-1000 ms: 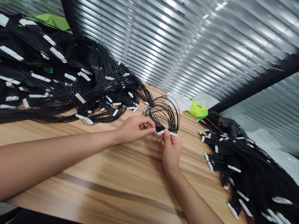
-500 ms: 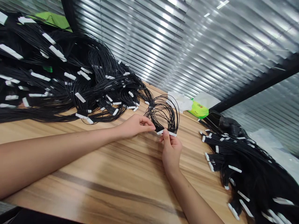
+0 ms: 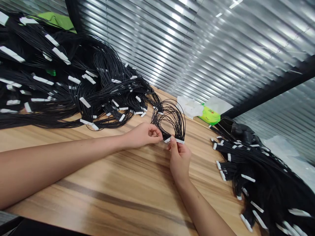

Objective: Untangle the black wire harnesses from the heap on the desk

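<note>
A looped bundle of thin black wires (image 3: 180, 123) lies at the middle of the table, its ends running into white connectors. My right hand (image 3: 180, 157) pinches a white connector (image 3: 179, 141) between thumb and fingers, thumb on top. A second white connector piece (image 3: 167, 140) shows just left of that thumb. My left hand (image 3: 147, 134) is closed, with thumb and fingertips together at the left side of the wire ends. What lies between those fingertips is too small to make out.
A large heap of black wire harnesses (image 3: 108, 72) with white connectors fills the left of the wooden table (image 3: 118, 190). Another pile of harnesses (image 3: 265, 183) lies at the right. Behind are a green packet (image 3: 209, 115), clear plastic and a corrugated metal wall (image 3: 177, 49).
My left hand has curled its fingers in more and shifted slightly down. My right hand, with the connector, has moved a little to the left, and the wire loop has moved with it.
</note>
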`<state>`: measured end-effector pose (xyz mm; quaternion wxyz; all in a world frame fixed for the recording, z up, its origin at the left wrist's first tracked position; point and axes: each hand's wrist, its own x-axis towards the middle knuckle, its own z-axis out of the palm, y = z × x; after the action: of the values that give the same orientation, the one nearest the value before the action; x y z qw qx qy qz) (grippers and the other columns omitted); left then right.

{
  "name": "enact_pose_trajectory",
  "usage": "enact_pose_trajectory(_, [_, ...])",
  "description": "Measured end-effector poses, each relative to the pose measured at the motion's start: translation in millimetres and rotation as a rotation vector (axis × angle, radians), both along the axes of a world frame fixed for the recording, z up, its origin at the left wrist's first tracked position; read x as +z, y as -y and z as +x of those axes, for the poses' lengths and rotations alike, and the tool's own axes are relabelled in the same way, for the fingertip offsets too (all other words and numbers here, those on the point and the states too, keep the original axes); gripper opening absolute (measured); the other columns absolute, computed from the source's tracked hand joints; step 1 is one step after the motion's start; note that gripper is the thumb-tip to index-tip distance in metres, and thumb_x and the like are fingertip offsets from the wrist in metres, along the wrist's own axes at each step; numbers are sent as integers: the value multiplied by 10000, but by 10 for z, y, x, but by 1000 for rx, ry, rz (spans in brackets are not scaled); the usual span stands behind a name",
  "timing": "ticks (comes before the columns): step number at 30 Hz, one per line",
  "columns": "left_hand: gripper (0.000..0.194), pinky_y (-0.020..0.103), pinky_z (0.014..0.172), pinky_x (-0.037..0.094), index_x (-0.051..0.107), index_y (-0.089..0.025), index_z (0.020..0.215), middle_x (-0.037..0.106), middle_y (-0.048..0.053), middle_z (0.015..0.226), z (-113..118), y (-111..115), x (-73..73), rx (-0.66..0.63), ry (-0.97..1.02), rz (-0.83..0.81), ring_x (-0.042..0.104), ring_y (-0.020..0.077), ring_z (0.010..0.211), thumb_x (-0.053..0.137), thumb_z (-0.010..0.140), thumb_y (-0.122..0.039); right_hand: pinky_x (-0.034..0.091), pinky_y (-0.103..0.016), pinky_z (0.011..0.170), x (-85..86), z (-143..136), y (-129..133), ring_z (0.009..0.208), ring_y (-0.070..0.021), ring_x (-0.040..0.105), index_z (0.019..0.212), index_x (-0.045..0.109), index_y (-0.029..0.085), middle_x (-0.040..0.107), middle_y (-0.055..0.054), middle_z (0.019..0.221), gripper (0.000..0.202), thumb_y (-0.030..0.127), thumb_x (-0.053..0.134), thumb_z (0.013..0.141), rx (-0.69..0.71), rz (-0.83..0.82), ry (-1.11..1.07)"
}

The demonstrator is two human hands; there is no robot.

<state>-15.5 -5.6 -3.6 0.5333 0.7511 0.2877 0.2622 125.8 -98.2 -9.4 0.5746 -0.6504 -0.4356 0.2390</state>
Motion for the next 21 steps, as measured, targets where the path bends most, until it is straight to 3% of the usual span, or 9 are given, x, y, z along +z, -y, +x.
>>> enact_pose_trajectory(6, [158,222,584,310,577,-159,698,567,-27,655,-46,103,51,106,-176,659,482,96,619,566,815,-265,344,-268,545,-40,19,-32,533,-121,417,562,537,180,504,22,535,435,542,596,795,28,-23,-82])
enact_pose_trajectory(13, [308,261,601,310,532,-163,624,557,-20,601,-60,95,64,81,-52,1025,479,110,609,546,884,-327,339,-265,534,-44,21,-34,527,-120,416,570,543,176,498,28,527,448,566,601,782,1,-8,-99])
enact_pose_trajectory(17, [390,297,641,332,456,-176,530,525,-39,514,-83,150,115,-173,201,1240,467,112,562,605,840,-361,326,-263,526,-31,11,-14,516,-115,404,561,527,178,483,37,520,458,570,590,789,-8,-27,-81])
enact_pose_trajectory(21, [334,254,540,343,501,-186,577,548,-43,507,-109,219,113,-396,276,1147,497,86,509,611,848,-347,332,-259,522,-28,22,-20,510,-113,415,576,532,177,502,34,531,456,582,598,777,-16,-20,-129])
